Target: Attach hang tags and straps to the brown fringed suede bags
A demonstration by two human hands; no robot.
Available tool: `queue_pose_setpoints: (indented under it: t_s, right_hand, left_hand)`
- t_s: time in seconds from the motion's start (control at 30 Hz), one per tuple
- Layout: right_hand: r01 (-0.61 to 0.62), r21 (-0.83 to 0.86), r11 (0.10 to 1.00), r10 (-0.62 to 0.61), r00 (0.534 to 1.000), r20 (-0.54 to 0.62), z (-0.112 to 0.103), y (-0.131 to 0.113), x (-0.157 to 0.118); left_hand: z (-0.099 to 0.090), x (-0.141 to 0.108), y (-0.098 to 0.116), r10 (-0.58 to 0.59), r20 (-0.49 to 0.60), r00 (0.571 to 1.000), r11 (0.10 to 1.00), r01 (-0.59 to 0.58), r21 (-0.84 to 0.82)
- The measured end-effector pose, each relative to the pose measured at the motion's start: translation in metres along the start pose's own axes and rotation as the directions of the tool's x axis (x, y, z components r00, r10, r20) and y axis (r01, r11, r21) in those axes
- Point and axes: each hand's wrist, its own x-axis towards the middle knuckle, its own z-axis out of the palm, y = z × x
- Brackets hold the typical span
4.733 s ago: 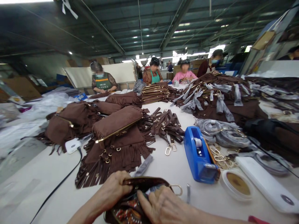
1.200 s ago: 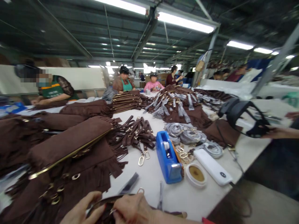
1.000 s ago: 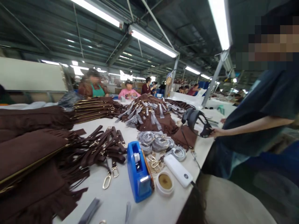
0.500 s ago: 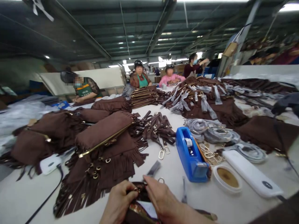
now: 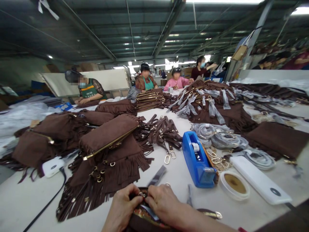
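At the bottom middle lies a brown bag point(image 5: 138, 224), its mouth apart and a patterned lining showing inside. My left hand point(image 5: 123, 204) is closed on the bag's upper edge, thumb and forefinger pinching near a small metal piece. Opposite it, my right hand point(image 5: 164, 202) has curled fingers gripping the same edge. The fingertips almost meet, and what lies right under them is partly hidden. A pale strip shows inside the bag below the right hand. Just beyond the hands is a plastic-wrapped strip point(image 5: 157, 175). A zipper end point(image 5: 210, 213) lies to the right of my right wrist.
A blue tape dispenser point(image 5: 196, 164) stands right of centre, near a round white container point(image 5: 234, 184) and a white power bank point(image 5: 260, 180). Fringed brown bags point(image 5: 108, 135) are piled at left. Brown straps point(image 5: 164, 132) lie mid-table. Several people sit or stand across the table.
My right hand has gone from flatter, extended fingers to a curled grip at the bag's edge, closer to my left hand. The pale strip inside the bag is now more covered.
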Motion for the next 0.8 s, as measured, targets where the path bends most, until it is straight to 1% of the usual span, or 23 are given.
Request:
queue_pose_setpoints:
  t_s: [0.07, 0.17, 0.27, 0.33, 0.4, 0.5, 0.57, 0.7, 0.8]
  right_hand:
    - [-0.017, -0.011, 1.0, 0.018, 0.999, 0.042, -0.008, -0.006, 0.001]
    - [-0.04, -0.037, 0.999, 0.043, 0.995, 0.095, -0.016, -0.013, 0.003]
    - [-0.015, -0.066, 0.998, 0.021, 0.995, 0.097, -0.016, -0.014, 0.005]
    - [0.049, -0.098, 0.994, -0.041, 0.996, 0.078, -0.013, -0.012, 0.006]
    - [0.137, -0.147, 0.98, -0.129, 0.989, 0.066, -0.011, -0.01, 0.007]
    - [0.273, -0.203, 0.94, -0.262, 0.962, 0.079, -0.01, -0.009, 0.009]
    - [0.318, -0.216, 0.923, -0.304, 0.948, 0.094, -0.012, -0.009, 0.01]
    - [0.29, -0.22, 0.931, -0.28, 0.957, 0.08, -0.015, -0.007, 0.009]
    - [0.273, -0.166, 0.948, -0.269, 0.962, 0.045, -0.013, -0.004, 0.005]
  left_hand:
    - [0.0, 0.0, -0.001, 0.009, -0.006, 1.0, 1.0, -0.009, 0.013]
    - [0.001, 0.0, -0.003, 0.016, -0.009, 1.0, 0.999, -0.016, -0.045]
    - [0.002, 0.0, -0.006, 0.013, -0.019, 1.0, 0.994, -0.015, -0.109]
    - [0.002, 0.0, -0.006, 0.024, -0.018, 1.0, 0.993, -0.026, -0.115]
    - [0.001, -0.002, -0.006, 0.037, -0.003, 0.999, 0.991, -0.037, -0.126]
    - [-0.001, -0.004, -0.007, 0.045, 0.02, 0.999, 0.986, -0.041, -0.159]
    - [-0.002, -0.004, -0.008, 0.046, 0.024, 0.999, 0.984, -0.041, -0.173]
    - [-0.002, -0.003, -0.012, 0.05, 0.013, 0.999, 0.987, -0.047, -0.153]
    - [-0.002, -0.001, -0.013, 0.054, 0.0, 0.999, 0.991, -0.054, -0.124]
